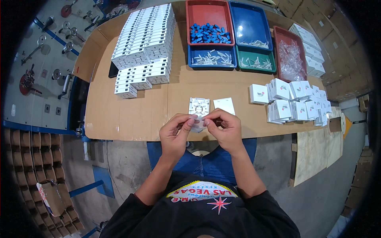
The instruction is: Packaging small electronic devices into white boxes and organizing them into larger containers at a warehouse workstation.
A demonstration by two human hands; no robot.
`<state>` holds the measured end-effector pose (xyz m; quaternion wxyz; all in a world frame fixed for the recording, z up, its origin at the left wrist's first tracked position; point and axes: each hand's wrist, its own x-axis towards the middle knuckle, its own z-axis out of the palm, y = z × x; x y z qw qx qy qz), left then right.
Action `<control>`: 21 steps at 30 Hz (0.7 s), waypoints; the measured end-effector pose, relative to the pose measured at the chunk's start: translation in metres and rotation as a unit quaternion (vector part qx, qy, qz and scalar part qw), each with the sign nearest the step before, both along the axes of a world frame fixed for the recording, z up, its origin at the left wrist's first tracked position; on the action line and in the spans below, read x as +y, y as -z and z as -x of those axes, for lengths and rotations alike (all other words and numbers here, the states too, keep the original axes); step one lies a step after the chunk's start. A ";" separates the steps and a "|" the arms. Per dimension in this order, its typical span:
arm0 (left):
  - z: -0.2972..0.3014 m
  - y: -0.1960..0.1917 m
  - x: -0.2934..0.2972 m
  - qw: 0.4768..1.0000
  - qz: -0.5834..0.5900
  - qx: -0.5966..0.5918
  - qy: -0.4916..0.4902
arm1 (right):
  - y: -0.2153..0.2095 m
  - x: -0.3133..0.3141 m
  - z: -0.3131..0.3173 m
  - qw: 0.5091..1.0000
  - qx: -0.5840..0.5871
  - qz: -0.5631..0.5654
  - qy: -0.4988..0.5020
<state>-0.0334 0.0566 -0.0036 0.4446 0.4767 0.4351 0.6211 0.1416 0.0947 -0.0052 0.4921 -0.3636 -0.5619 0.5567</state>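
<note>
My left hand (174,133) and my right hand (225,130) meet near the front edge of the cardboard-covered table. Between their pinched fingertips is a small clear plastic bag (197,128); its contents, if any, are too small to make out. Just beyond my fingers lies a white square plastic base (199,105) with molded details and cutouts facing up. To its right rests a flat, plain white square plate (225,104), its lower right corner close to my right hand.
Tall rows of stacked white square units (145,43) stand at left. At the back, a red tray (208,12) holds blue pieces; blue and green trays (256,68) hold small white pieces. A dark red tray (303,59) contains clear bags. Small white boxes (281,89) crowd the right.
</note>
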 end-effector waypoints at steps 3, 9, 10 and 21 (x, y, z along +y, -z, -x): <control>0.000 -0.002 -0.001 1.000 0.010 -0.005 0.001 | -0.005 0.000 -0.001 1.000 -0.003 0.013 -0.011; -0.003 -0.005 0.003 0.999 0.034 -0.028 0.019 | -0.007 0.001 -0.003 0.999 -0.001 0.015 -0.032; -0.002 -0.003 0.004 0.998 0.023 -0.043 0.027 | -0.009 0.000 -0.003 0.999 -0.013 0.023 -0.038; 0.004 0.003 0.006 0.990 0.066 -0.103 0.070 | -0.007 0.000 -0.006 0.998 -0.056 -0.024 -0.025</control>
